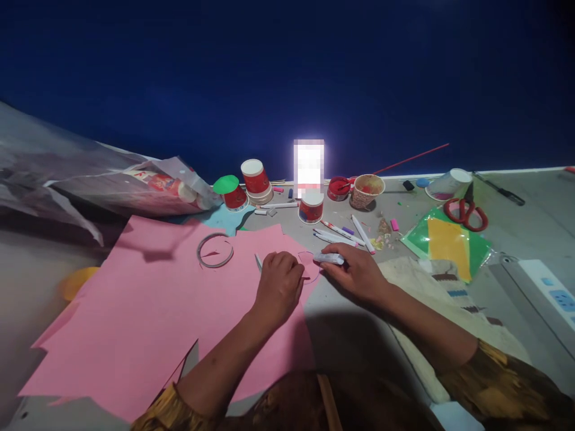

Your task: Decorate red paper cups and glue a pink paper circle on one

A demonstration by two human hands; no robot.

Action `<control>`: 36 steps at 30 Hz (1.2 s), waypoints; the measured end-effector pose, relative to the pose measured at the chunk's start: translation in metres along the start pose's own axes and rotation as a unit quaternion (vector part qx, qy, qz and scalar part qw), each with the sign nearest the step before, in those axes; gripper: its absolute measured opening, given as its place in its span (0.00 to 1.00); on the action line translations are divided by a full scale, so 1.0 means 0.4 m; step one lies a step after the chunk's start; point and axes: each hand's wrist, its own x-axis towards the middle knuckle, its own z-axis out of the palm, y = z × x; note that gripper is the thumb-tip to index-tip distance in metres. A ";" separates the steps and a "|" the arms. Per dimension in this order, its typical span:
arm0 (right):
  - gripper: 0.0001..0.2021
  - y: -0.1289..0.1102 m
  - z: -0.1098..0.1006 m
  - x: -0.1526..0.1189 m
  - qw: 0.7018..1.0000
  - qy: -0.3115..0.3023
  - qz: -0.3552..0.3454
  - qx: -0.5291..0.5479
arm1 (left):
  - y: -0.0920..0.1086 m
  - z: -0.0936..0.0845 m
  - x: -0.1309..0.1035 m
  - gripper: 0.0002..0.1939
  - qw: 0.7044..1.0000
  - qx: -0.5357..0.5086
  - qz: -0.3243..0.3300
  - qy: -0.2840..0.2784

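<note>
My left hand (281, 281) lies on the pink paper (233, 323) with its fingers curled, pinching at the paper beside a thin round outline. A small pale pointed shape (258, 262) shows left of its knuckles; I cannot tell what it is. My right hand (359, 272) is closed on a whitish tube (329, 258), held nearly level with its tip at the right rim of the round outline. To the left, a grey ring (215, 264) lies flat on the pink paper, around a small tear or cut.
Behind my hands stand several paper cups, including a red one (311, 208), and several markers (363, 234). On the right are red-handled scissors (467, 215), a plastic packet of coloured paper (449, 242), a cream cloth (431, 299) and a power strip (552, 287). Plastic bags (135, 185) lie left.
</note>
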 end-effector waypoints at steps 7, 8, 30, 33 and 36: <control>0.11 -0.038 -0.009 0.047 0.991 -0.100 -0.051 -0.067 | 0.009 0.011 -0.018 0.08 0.997 0.071 0.008 -0.030; 0.11 -0.040 -0.006 0.054 0.988 -0.116 -0.059 -0.082 | 0.008 0.014 -0.020 0.09 0.997 0.071 0.008 -0.032; 0.09 -0.046 0.019 0.133 0.958 -0.216 -0.101 -0.156 | 0.006 0.026 -0.020 0.14 0.993 0.063 -0.011 -0.098; 0.08 -0.039 0.033 0.138 0.966 -0.199 -0.087 -0.139 | 0.007 0.023 -0.018 0.16 0.993 0.061 -0.012 -0.105; 0.09 -0.027 0.048 0.137 0.975 -0.171 -0.082 -0.116 | 0.009 0.019 -0.015 0.17 0.991 0.057 -0.019 -0.117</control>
